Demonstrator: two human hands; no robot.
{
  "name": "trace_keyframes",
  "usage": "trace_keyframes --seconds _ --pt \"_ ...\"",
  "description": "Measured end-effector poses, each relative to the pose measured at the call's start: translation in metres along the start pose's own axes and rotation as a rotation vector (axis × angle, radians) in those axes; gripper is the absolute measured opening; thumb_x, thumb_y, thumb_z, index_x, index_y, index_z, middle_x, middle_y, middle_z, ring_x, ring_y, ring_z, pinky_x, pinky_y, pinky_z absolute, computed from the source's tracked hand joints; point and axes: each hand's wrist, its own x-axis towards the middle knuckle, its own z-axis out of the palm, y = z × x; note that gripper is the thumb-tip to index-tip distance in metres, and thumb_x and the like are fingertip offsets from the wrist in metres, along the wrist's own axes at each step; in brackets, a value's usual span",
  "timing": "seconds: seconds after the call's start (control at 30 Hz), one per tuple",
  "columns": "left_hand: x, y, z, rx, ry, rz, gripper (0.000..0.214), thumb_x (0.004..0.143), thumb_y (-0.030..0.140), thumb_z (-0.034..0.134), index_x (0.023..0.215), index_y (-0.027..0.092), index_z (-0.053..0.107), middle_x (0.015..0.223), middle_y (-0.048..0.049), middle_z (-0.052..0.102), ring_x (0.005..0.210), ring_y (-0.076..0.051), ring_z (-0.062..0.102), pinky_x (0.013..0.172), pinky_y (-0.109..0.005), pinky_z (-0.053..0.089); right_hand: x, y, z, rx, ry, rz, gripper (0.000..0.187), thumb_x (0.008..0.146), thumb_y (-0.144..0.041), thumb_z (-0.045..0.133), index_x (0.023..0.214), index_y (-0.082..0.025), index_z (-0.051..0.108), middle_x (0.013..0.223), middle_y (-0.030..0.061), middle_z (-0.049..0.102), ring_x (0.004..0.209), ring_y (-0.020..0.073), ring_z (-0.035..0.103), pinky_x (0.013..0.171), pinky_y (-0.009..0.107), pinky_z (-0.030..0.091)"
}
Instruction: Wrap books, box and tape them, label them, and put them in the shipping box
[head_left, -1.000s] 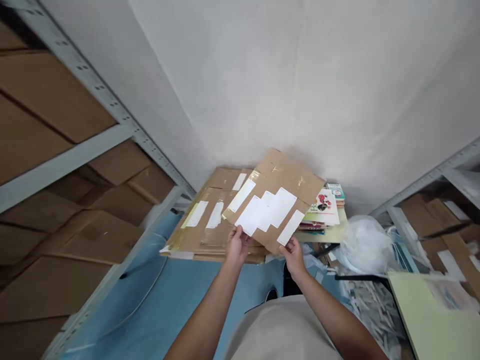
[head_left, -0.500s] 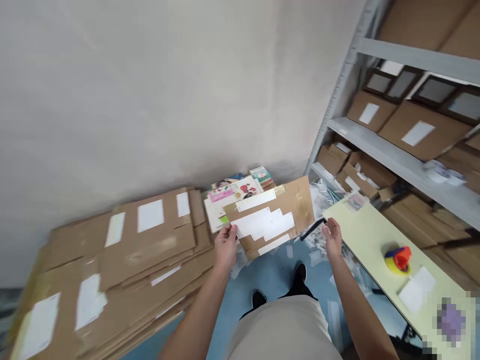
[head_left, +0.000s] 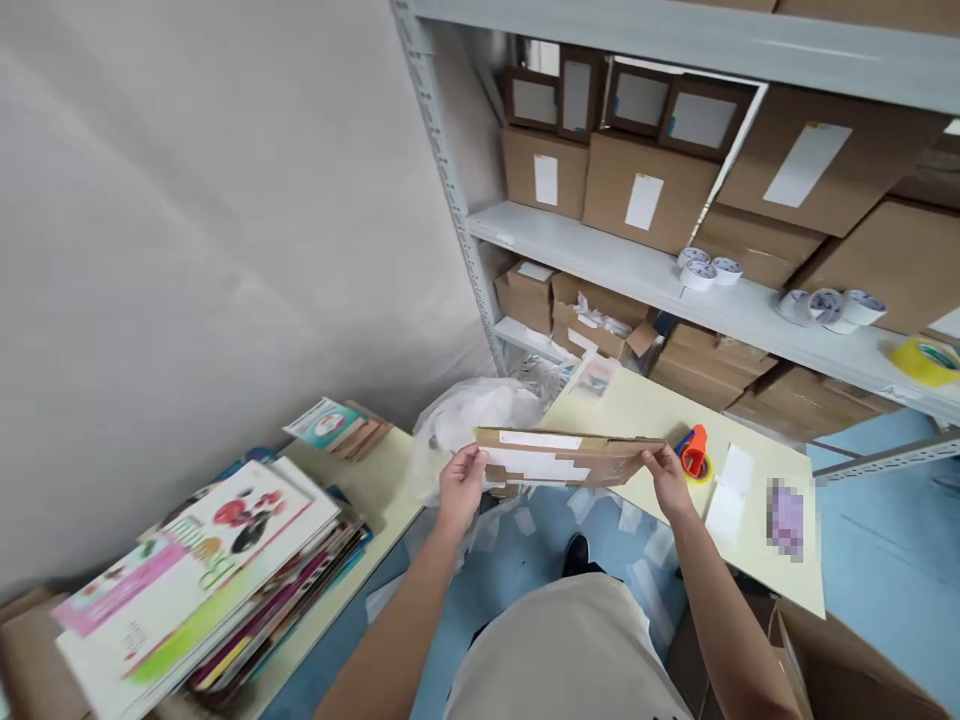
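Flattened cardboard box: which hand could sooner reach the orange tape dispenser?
Probably the right. The right hand grips the flattened cardboard box at its end beside the orange tape dispenser on the pale table; the left hand holds the opposite end, farther from it.
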Motion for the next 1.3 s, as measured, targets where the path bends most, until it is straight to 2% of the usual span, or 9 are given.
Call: trace_keyframes --seconds 0.13,0.27,0.4,0.53,0.8,0.97,1.07,1.2,1.3 --pt "0.016 -0.014 0.056 0.038 -0.017 -0.057 0.018 0.064 0.027 0.080 0.078 0.020 0.069 0.085 -0.0041 0.072 0.089 -0.020 0.065 0.089 -0.030 0.048 0.013 0.014 -0.032 0.000 0.128 -0.009 0.032 0.076 -0.051 0.070 0.090 -0.023 0.065 0.091 0.0062 0.070 0.090 0.0243 0.062 0.089 0.042 0.047" --pt "0.024 -0.020 0.102 -0.043 -0.109 -0.137 0.034 0.060 0.031 0.083 0.090 0.021 0.070 0.097 -0.0052 0.072 0.106 -0.024 0.063 0.096 -0.032 0.048 0.022 0.021 -0.056 -0.012 0.211 -0.020 0.031 0.079 -0.049 0.067 0.098 -0.024 0.064 0.099 0.0059 0.069 0.098 0.0235 0.061 0.093 0.043 0.046" --pt "0.029 -0.024 0.134 -0.021 -0.270 -0.167 0.048 0.058 0.045 0.084 0.096 0.020 0.070 0.101 -0.0064 0.071 0.112 -0.026 0.062 0.098 -0.032 0.048 0.024 0.027 -0.070 0.038 0.254 0.007 0.041 0.081 -0.047 0.067 0.114 -0.025 0.061 0.110 0.0068 0.068 0.108 0.0227 0.060 0.097 0.042 0.046" --pt "0.033 -0.034 0.156 0.086 -0.389 -0.072 0.055 0.060 0.051 0.082 0.103 0.019 0.068 0.110 -0.0097 0.070 0.120 -0.028 0.058 0.102 -0.035 0.047 0.026 0.030 -0.072 0.067 0.259 0.006 0.045 0.080 -0.048 0.069 0.118 -0.026 0.059 0.119 0.0083 0.066 0.114 0.0238 0.059 0.101 0.043 0.045" --pt "0.048 -0.068 0.161 0.328 -0.475 0.037 0.050 0.071 0.059 0.070 0.098 0.019 0.057 0.110 -0.0099 0.067 0.114 -0.026 0.061 0.094 -0.042 0.055 0.048 0.037 -0.076 -0.045 0.238 0.010 0.054 0.085 -0.052 0.063 0.133 -0.031 0.051 0.136 0.0075 0.058 0.129 0.0262 0.052 0.110 0.048 0.040" --pt "0.062 -0.079 0.150 0.482 -0.607 0.110 0.044 0.074 0.054 0.069 0.098 0.019 0.057 0.100 -0.0076 0.067 0.096 -0.023 0.067 0.082 -0.040 0.060 0.056 0.039 -0.067 -0.163 0.364 0.064 0.064 0.086 -0.058 0.058 0.142 -0.031 0.043 0.151 0.0088 0.043 0.137 0.0286 0.044 0.111 0.052 0.038" --pt "0.072 -0.077 0.146 0.573 -0.729 0.283 0.043 0.075 0.048 0.070 0.104 0.019 0.057 0.099 -0.0073 0.066 0.094 -0.023 0.068 0.082 -0.040 0.060 0.050 0.032 -0.059 -0.154 0.419 0.140 0.060 0.086 -0.059 0.057 0.138 -0.029 0.047 0.146 0.0106 0.049 0.132 0.0295 0.049 0.107 0.052 0.043" --pt "0.088 -0.071 0.150 0.587 -0.864 0.585 0.061 0.076 0.044 0.072 0.127 0.019 0.049 0.125 -0.0143 0.060 0.117 -0.030 0.060 0.096 -0.046 0.054 0.037 0.017 -0.047 -0.121 0.356 0.176 0.052 0.086 -0.058 0.059 0.129 -0.029 0.056 0.132 0.0098 0.061 0.129 0.0295 0.053 0.104 0.050 0.047" --pt "0.097 -0.071 0.155 0.602 -0.989 0.698 0.068 0.080 0.042 0.069 0.139 0.022 0.041 0.139 -0.0160 0.052 0.129 -0.031 0.052 0.103 -0.048 0.049 0.033 0.009 -0.038 -0.146 0.362 0.171 0.053 0.082 -0.050 0.068 0.129 -0.030 0.055 0.130 0.0090 0.061 0.128 0.0293 0.054 0.103 0.050 0.048"
